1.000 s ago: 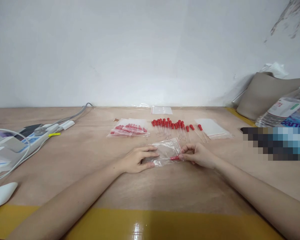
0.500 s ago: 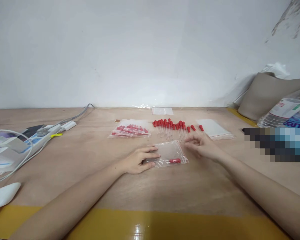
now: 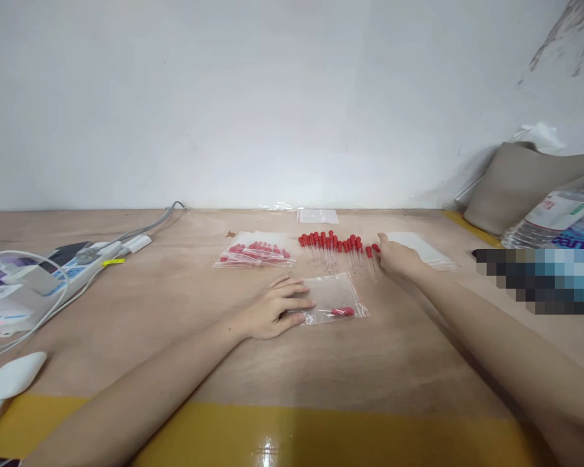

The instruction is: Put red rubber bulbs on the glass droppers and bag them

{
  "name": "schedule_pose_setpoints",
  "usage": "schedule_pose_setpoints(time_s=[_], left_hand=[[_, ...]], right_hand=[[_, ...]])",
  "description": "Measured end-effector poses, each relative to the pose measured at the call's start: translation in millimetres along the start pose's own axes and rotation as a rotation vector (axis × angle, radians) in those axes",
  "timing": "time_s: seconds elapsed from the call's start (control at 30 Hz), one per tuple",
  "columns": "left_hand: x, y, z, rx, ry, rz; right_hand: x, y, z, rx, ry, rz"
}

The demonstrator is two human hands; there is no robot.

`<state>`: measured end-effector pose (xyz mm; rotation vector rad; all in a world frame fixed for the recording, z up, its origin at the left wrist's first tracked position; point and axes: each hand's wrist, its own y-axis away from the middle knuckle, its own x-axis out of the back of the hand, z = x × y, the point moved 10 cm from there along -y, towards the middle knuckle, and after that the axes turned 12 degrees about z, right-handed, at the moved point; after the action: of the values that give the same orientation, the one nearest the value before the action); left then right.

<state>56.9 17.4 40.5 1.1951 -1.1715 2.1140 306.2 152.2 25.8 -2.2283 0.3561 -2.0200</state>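
Observation:
My left hand [image 3: 277, 308] lies flat with fingers apart on the left end of a clear zip bag [image 3: 323, 292]. Inside that bag rests a dropper with a red bulb [image 3: 343, 312]. My right hand [image 3: 399, 257] is at the right end of a row of glass droppers [image 3: 328, 242] with red bulbs. Its fingers are partly turned away, beside a red bulb [image 3: 376, 248], so their grip is hidden. The hand also covers part of a stack of empty zip bags [image 3: 415, 246]. Left of the row lie filled bags [image 3: 257, 250] with red-bulbed droppers inside.
A small white bag [image 3: 317, 216] lies by the wall. On the left are a power strip [image 3: 78, 269] with plugs and cables, and a white spoon-shaped object [image 3: 14, 379]. A plastic bottle [image 3: 547, 217] and a grey-brown object [image 3: 520, 185] stand at the right.
My right hand has moved from beside the clear bag's right edge away from me and to the right, reaching the end droppers. My left hand stays on the bag.

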Motion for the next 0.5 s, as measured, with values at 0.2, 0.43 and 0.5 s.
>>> schedule_pose_setpoints(time_s=[0.2,0.43,0.5], left_hand=[[-2.4,0.3,-2.1,0.016,0.031,-0.007],[-3.1,0.3,-1.8,0.027,0.082,-0.018],[-2.8,0.0,-1.8,0.039,0.095,-0.021]], right_hand=[[42.4,18.6,-3.8,-0.020,-0.471,0.202],[7.2,66.2,-10.8,-0.312,-1.334,0.178],[-4.2,73.8,-13.3,-0.369,-1.419,0.159]])
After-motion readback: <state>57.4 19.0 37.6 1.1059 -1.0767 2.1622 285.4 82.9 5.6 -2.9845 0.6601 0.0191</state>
